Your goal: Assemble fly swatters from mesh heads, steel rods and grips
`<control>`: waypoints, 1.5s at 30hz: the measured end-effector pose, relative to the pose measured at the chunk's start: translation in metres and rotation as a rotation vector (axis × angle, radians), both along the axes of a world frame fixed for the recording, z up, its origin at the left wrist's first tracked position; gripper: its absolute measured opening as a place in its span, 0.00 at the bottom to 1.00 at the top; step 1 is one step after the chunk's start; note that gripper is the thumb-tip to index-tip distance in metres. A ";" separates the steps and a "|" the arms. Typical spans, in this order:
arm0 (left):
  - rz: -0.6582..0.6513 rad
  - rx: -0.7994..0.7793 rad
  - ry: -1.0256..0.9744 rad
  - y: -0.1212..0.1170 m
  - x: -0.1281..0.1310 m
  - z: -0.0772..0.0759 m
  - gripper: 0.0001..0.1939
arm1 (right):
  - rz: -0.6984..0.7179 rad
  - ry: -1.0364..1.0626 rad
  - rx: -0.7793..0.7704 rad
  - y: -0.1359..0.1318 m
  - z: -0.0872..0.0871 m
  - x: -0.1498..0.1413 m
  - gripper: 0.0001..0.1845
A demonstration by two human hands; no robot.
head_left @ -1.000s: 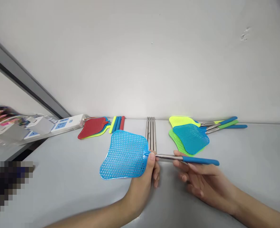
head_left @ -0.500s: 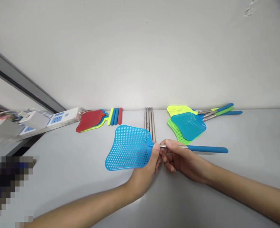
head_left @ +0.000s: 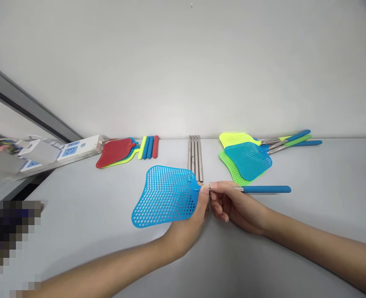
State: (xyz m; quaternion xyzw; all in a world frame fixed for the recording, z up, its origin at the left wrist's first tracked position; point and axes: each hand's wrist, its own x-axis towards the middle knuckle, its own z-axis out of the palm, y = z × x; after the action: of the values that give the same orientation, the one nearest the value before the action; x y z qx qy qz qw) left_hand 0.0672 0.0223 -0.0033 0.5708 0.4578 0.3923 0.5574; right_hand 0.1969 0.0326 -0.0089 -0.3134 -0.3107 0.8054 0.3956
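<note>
A blue fly swatter [head_left: 166, 196] is held level above the table between both hands. My left hand [head_left: 190, 225] pinches the neck of its perforated head, thumb on top. Closed on the metal rod just to the right is my right hand [head_left: 232, 205], and the blue grip [head_left: 266, 189] sticks out past it. The joint between head and rod lies at the fingertips, partly hidden. Several bare metal rods [head_left: 195, 159] lie side by side behind the hands. A pile of fly swatters with handles [head_left: 247, 159], in blue, green and yellow, rests behind my right hand.
Loose swatter heads, red on top [head_left: 114, 151], lie at the back left. Beside them are several coloured grips [head_left: 148, 147]. A white power strip [head_left: 82, 148] with plugs runs along the left edge. The wall [head_left: 183, 74] stands behind the table.
My right hand has slid slightly left along the rod, its fingertips closer to the left thumb. The swatter head has tilted a little, and the view has shifted slightly.
</note>
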 end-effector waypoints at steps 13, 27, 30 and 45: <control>0.044 0.078 0.108 0.001 0.000 -0.002 0.17 | 0.037 0.043 -0.004 -0.001 -0.003 0.002 0.18; 0.041 0.067 0.155 0.004 0.001 -0.003 0.16 | -0.036 0.109 -0.033 -0.003 -0.002 -0.004 0.18; 0.044 0.074 0.151 0.005 0.001 -0.003 0.18 | -0.038 0.110 -0.044 -0.004 -0.002 -0.004 0.18; 0.021 0.046 0.145 0.009 -0.002 -0.001 0.20 | -0.070 0.134 -0.050 -0.004 -0.003 -0.004 0.18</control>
State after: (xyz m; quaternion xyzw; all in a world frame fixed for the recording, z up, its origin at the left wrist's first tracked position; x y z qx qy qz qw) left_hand 0.0652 0.0316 -0.0043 0.6057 0.4937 0.3661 0.5053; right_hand 0.1934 0.0287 -0.0117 -0.2791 -0.2523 0.8177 0.4357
